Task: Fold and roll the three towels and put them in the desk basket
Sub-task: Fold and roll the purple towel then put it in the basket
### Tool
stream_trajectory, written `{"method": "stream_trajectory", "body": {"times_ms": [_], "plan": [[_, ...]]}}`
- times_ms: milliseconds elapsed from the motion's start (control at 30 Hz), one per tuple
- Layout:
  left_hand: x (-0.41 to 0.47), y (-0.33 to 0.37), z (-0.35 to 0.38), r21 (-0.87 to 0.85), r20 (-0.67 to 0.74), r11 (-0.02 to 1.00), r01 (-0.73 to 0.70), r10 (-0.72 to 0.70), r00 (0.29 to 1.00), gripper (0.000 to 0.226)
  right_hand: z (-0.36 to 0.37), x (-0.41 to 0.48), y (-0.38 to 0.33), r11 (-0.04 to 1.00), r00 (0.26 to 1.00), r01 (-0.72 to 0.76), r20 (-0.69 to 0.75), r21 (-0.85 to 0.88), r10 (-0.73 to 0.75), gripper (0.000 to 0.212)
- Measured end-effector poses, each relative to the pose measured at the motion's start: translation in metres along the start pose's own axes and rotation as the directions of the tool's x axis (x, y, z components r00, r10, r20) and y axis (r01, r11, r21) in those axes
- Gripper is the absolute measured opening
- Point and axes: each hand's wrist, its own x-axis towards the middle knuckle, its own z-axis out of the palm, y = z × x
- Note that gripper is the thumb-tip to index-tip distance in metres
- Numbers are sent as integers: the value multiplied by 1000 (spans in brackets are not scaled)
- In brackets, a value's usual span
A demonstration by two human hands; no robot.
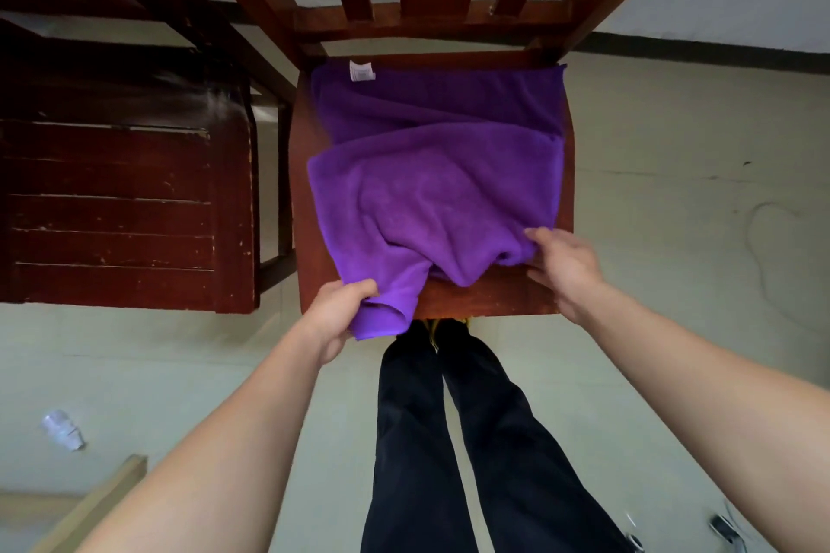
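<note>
Two bare forearms reach up from the bottom of the frame over dark trousers (449, 440). The left hand (341, 314), at lower centre, has its fingers curled tight round the near left corner of the purple towel (435, 193), which droops over the front edge of the wooden chair seat (485, 296). The right hand (566, 269) pinches the towel's near right edge between the thumb on top and the fingers beneath. The towel lies rumpled across the seat above both hands (its white label (362, 71) at the far left corner).
</note>
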Motion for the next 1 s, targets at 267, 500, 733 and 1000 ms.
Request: {"method": "stream_trajectory", "body": {"times_ms": [267,500,733,1000], "plan": [[1,71,-53,-184,44,983,9,0,999,10,-28,20,-74,952,986,-152,108,265,128,19],[27,81,-32,92,-353,953,-289,303,886,49,2,25,-91,987,956,-90,290,130,49,39],[38,31,-20,601,-173,687,-410,612,772,42,19,13,-24,966,991,103,104,-237,-80,12],[9,22,-17,417,-70,908,40,-11,997,23,-7,15,-29,998,996,-59,-64,5,59,4]]}}
